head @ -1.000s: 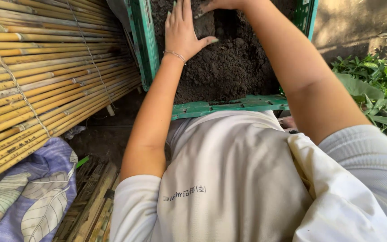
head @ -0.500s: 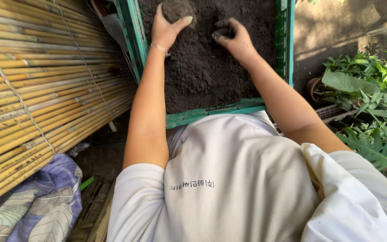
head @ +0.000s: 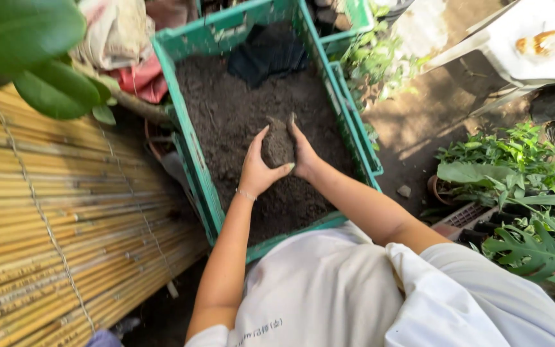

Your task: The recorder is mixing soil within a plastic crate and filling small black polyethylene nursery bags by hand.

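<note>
Outdoors beside a bamboo screen (head: 52, 225), both hands, left (head: 256, 168) and right (head: 304, 153), were cupped together around a soil clump (head: 277, 144) lifted above the soil-filled green crate (head: 195, 168).

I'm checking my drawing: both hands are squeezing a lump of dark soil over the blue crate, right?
Not quite. The crate is green, not blue, as the head view shows. The left hand and right hand do cup a lump of dark soil over it.

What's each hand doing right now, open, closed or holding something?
Left hand: cupped around a clump of dark soil, held over the green crate.
Right hand: cupped against the other side of the same clump.
</note>
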